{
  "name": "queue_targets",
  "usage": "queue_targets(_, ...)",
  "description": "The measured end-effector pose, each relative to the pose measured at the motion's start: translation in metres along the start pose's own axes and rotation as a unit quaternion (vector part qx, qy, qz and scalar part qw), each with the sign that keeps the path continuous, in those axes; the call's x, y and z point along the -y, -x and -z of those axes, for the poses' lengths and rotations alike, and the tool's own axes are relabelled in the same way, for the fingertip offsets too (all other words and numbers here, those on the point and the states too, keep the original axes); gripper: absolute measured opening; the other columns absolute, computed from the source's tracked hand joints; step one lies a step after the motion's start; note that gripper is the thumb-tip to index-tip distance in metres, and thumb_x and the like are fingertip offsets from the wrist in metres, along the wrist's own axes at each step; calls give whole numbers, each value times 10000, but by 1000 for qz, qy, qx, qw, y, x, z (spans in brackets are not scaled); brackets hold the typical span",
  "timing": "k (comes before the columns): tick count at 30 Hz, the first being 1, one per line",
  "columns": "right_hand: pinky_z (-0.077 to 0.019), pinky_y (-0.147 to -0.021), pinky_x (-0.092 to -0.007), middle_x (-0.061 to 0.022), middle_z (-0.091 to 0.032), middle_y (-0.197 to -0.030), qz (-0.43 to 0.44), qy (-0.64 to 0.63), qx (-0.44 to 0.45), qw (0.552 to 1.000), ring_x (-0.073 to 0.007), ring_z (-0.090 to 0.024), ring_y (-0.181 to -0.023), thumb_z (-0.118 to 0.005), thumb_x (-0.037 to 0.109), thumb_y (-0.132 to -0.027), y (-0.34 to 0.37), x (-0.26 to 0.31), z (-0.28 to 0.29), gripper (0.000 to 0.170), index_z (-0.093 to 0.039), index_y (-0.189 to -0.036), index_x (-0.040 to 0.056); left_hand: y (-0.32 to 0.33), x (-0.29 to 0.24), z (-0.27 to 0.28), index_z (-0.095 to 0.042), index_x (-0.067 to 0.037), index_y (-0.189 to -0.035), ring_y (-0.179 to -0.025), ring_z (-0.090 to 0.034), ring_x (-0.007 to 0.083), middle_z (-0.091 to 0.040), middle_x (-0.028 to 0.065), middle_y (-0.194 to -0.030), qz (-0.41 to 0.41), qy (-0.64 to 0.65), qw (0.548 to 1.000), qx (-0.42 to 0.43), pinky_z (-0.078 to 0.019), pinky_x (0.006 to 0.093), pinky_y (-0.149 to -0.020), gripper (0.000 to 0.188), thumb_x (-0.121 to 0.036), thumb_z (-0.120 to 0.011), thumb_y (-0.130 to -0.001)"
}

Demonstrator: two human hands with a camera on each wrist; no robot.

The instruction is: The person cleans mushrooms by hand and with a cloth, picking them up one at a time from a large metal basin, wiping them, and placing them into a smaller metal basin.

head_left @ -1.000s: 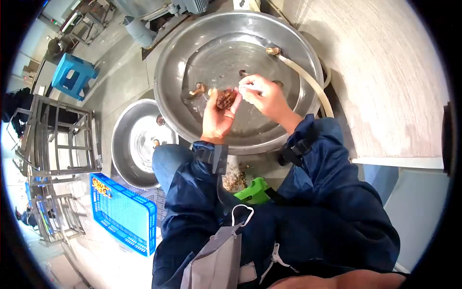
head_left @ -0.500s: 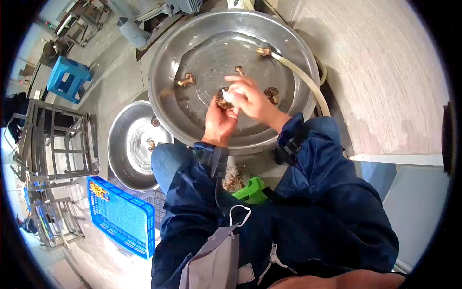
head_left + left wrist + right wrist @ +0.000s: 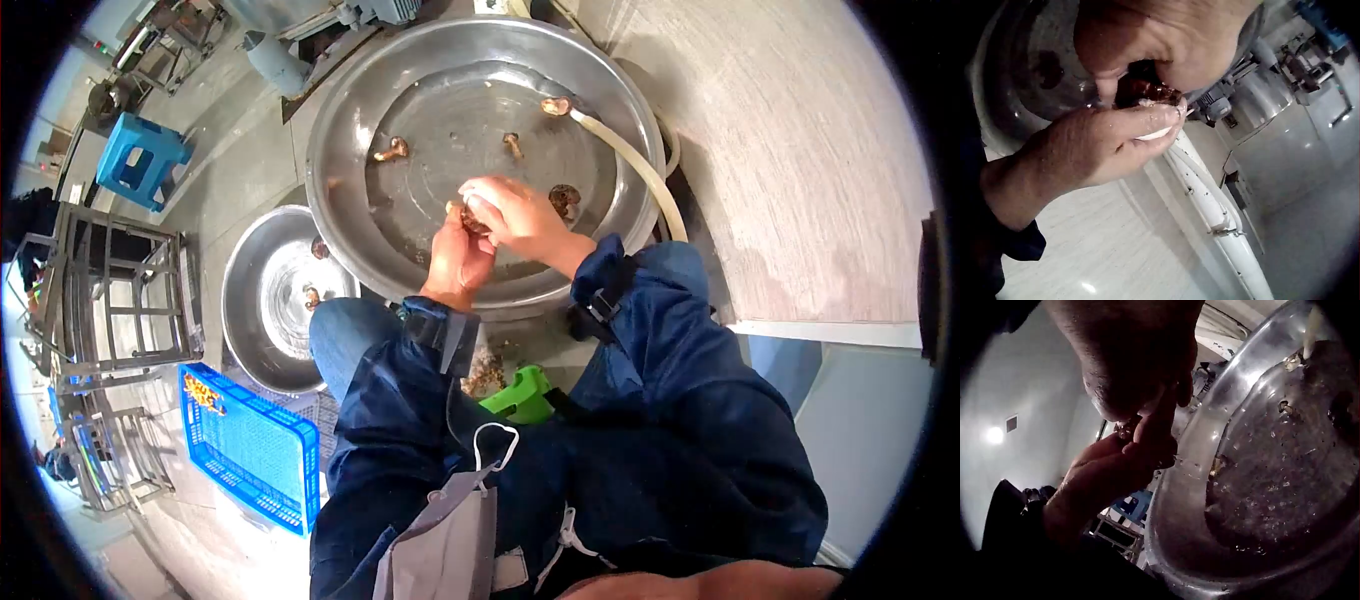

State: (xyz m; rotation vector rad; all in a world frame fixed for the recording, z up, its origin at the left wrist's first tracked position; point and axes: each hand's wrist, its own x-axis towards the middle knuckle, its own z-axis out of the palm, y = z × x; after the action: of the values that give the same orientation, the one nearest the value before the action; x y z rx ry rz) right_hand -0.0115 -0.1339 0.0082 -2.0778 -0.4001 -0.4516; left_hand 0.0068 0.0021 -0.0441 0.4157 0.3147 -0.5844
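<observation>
In the head view, a dark brown, glossy, rough-capped mushroom [image 3: 470, 222] sits over the near part of a wide round silver metal basin [image 3: 342, 140], mostly hidden by the fingers around it. It should be light, soft and springy, probably slippery when wet, and its cap could tear if squeezed hard. A gentle hold around the cap, or by the stem where it can be reached, seems safest. The left hand [image 3: 461, 258] cups it from the near side with curled fingers; the right hand [image 3: 530, 222] bends over it from the other side.

In the left wrist view, the mushroom's wet brown surface shows between the two hands, under the left hand's curled fingers and against the right hand's. The right hand's thumb and fingers pinch a small smooth white piece [image 3: 1155, 134] just beside it; what that piece is made of, I cannot tell.

In the right wrist view, both hands are dark and the fingers overlap; only a small glistening bit of the mushroom shows between them, beside the basin's wall.
</observation>
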Motion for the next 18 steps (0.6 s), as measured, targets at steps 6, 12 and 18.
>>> queue_targets(6,-556,-665,-340,-97,-697,-970,-182,-320,16,930,-207,-696,-729,-471,267,-1017,-9,-23,4,297,-627,-1116,34,15,2,-34,-569,-78,-1185,-1042,-637,206,-655,57,-1169,-3,-59,998,-21,-555,372,-814,351,-326,-347,-1073)
queue_targets(12,-528,-711,-389,-166,-680,-964,-153,-104,69,980,-300,-680,-843,-488,241,-996,-2,-4,5,270,-598,-1104,20,9,-2,-20,-544,-61,-1161,-991,-638,185,-644,51,-1069,-51,-179,982,-26,-572,331,-762,245,-242,-432,-1038)
queue_targets(18,-552,-701,-341,-132,-695,-941,-136,-267,13,954,-277,-697,-788,-468,264,-1017,2,-10,-6,290,-598,-1095,17,6,-7,-18,-529,-46,-1188,-968,-644,189,-637,71,-1105,-51,-143,988,-23,-569,330,-742,229,-194,-459,-1027)
